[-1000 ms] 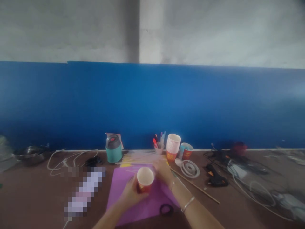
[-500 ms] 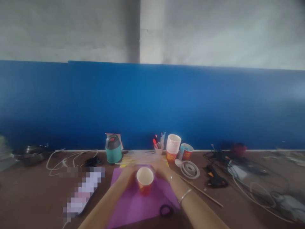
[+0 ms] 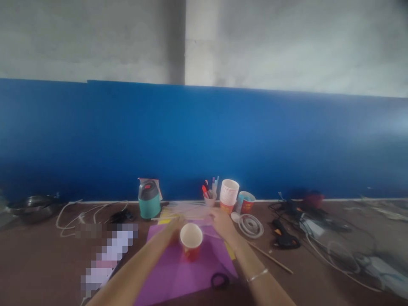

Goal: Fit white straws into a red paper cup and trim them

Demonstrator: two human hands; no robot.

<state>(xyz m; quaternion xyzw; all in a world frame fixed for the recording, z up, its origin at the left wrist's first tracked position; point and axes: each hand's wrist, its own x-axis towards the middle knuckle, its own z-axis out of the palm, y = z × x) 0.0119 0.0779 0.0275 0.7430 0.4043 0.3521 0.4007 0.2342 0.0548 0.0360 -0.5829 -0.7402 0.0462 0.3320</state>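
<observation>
Brown table [image 3: 41, 259]; paper cup [image 3: 191, 250] looks light, crushable, grip mid-wall; left hand [image 3: 174, 225], right hand [image 3: 222, 222]: finger spread, hold we can't tell

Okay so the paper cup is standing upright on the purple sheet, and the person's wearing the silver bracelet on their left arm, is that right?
Not quite: the head view shows the silver bracelet on the person's right arm, not the left. The rest is right: the paper cup is standing upright on the purple sheet.
</observation>
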